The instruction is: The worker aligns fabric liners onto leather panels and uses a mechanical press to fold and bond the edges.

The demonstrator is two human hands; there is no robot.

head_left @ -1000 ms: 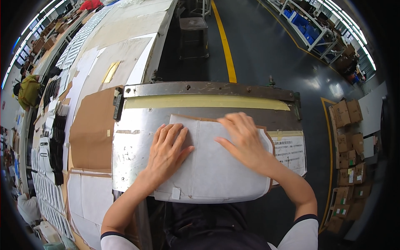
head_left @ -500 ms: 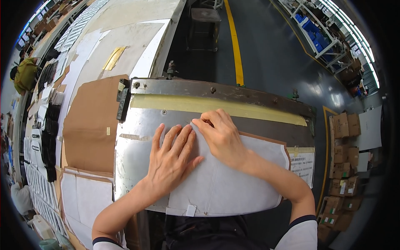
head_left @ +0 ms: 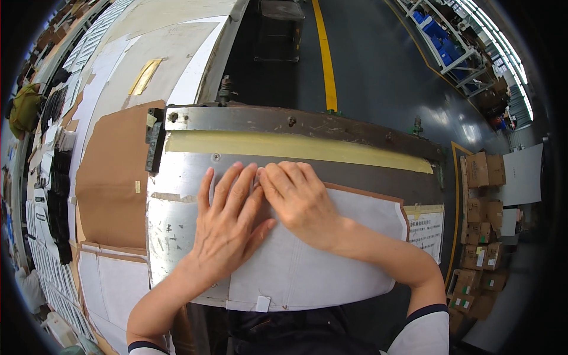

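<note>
A pale panel (head_left: pixel 337 266) with a brown edge lies on a shiny metal machine plate (head_left: pixel 171 219) in front of me. A small white tag (head_left: pixel 262 303) sits at its near edge. My left hand (head_left: pixel 228 216) is open, its fingers stretched over the panel's far left edge and the metal. Close beside its fingertips, my right hand (head_left: pixel 305 204) is closed with curled fingers at the panel's far edge, seeming to pinch it. The fingertips partly hide the pinched spot. Beyond both hands runs a strip of yellowish tape (head_left: pixel 296 150).
A dark metal bar (head_left: pixel 349 128) crosses the machine's far side. On the left table lie a brown sheet (head_left: pixel 112 189) and stacked pale panels (head_left: pixel 115 284). A stool (head_left: pixel 281 29) stands beyond. Cardboard boxes (head_left: pixel 482 213) are piled at right; another person (head_left: pixel 25 109) is at far left.
The view has shifted, moving the machine slightly left in the picture. My right fingers have come lower and closer against the left fingertips. The left hand stays spread on the panel.
</note>
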